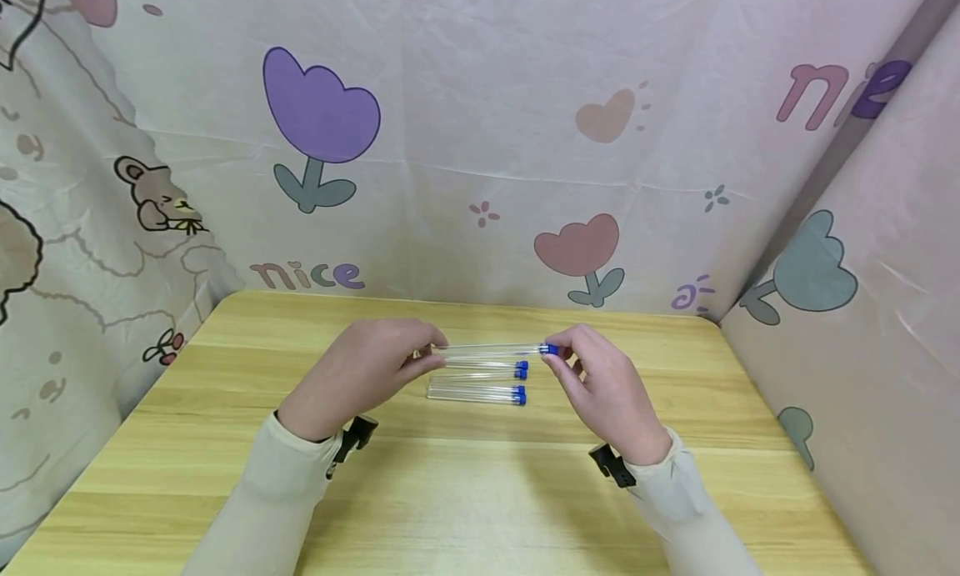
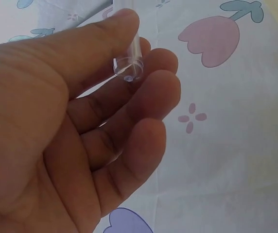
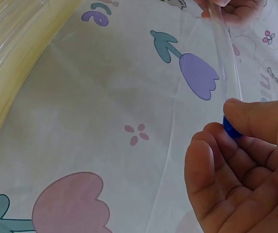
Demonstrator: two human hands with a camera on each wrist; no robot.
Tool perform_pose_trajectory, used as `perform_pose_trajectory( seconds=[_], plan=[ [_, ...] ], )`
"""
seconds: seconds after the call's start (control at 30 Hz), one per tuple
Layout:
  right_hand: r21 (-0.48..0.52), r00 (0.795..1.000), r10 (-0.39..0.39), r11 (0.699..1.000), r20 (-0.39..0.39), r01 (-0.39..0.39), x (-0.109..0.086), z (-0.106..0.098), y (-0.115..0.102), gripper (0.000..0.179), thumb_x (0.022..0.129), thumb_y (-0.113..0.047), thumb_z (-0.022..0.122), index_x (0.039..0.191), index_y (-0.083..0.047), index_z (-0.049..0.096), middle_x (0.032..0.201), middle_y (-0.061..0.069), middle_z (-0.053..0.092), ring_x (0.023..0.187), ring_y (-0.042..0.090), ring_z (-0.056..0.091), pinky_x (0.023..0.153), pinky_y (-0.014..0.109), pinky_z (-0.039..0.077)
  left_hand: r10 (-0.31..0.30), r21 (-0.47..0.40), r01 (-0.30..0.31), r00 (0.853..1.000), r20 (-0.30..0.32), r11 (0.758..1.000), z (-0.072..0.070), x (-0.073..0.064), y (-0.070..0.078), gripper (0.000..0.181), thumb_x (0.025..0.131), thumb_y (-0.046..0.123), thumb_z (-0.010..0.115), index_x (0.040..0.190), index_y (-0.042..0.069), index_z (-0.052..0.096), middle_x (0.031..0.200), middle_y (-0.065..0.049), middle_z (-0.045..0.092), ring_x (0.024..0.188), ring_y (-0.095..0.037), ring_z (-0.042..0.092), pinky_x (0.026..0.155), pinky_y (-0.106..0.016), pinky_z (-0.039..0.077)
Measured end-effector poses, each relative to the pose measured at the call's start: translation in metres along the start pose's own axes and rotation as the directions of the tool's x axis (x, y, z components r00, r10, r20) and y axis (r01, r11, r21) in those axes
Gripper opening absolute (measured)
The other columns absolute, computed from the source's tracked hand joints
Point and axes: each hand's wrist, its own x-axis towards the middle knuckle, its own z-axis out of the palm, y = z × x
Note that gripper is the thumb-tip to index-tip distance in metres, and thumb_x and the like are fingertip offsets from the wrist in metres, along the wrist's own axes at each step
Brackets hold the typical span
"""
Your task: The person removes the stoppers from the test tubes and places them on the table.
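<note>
The left hand (image 1: 363,368) is pinching the clear end of a test tube (image 1: 491,350), its fingers (image 2: 163,63) closing the gap to tube width; the right hand (image 1: 600,384) is likewise pinching the blue cap (image 1: 552,349), presumably steadying both ends. Just beyond four capped tubes (image 1: 474,395) resting on the tabletop (image 1: 465,493), the tube is spanning the hands.

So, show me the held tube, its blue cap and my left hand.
Held tube (image 1: 495,351), head view: middle of its clear barrel.
Blue cap (image 3: 231,127), right wrist view: its exposed side.
Left hand (image 1: 365,371), head view: back of the hand.
</note>
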Motion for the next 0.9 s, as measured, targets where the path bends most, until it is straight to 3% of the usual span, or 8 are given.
perform_pose_trajectory(
  seconds=[0.47,0.6,0.77,0.9],
  plan=[
    [0.060,0.997,0.047,0.997,0.063,-0.051,-0.0004,0.0008,-0.0014,0.016,0.091,-0.009,0.080,0.101,-0.012,0.068,0.089,-0.007,0.063,0.077,0.004,0.058,0.066,0.026,0.057,-0.008,0.001,0.008,1.000,0.008,1.000,0.0019,0.0002,-0.0045,0.012,0.092,0.023,0.081,0.100,0.015,0.075,0.087,0.010,0.071,0.069,-0.002,0.059,0.066,-0.025,0.054],
    [0.040,0.991,-0.024,0.999,0.131,0.019,-0.0002,0.0002,0.0015,0.017,0.091,-0.011,0.081,0.100,-0.014,0.066,0.092,-0.009,0.064,0.080,0.003,0.060,0.067,0.026,0.056,0.005,0.001,-0.005,1.000,0.004,1.000,0.0021,0.0001,-0.0062,0.011,0.091,0.021,0.081,0.099,0.016,0.076,0.088,0.010,0.071,0.070,-0.002,0.060,0.067,-0.026,0.054],
    [0.036,0.966,-0.105,0.994,0.238,0.099,-0.0008,0.0000,0.0058,0.018,0.092,-0.011,0.079,0.102,-0.017,0.065,0.097,-0.011,0.066,0.082,0.002,0.058,0.069,0.024,0.052,0.027,-0.010,-0.027,1.000,-0.004,1.000,0.0031,-0.0014,-0.0071,0.010,0.090,0.021,0.082,0.098,0.017,0.078,0.088,0.010,0.071,0.074,-0.004,0.065,0.070,-0.026,0.056],
    [0.030,0.968,-0.110,0.994,0.226,0.106,-0.0004,0.0011,0.0078,0.017,0.093,-0.011,0.078,0.103,-0.016,0.065,0.097,-0.010,0.066,0.082,0.003,0.058,0.068,0.024,0.051,0.010,-0.011,-0.010,1.000,0.006,1.000,0.0028,-0.0011,-0.0060,0.008,0.092,0.020,0.080,0.099,0.017,0.078,0.088,0.009,0.071,0.075,-0.005,0.065,0.071,-0.028,0.057]
  ],
)
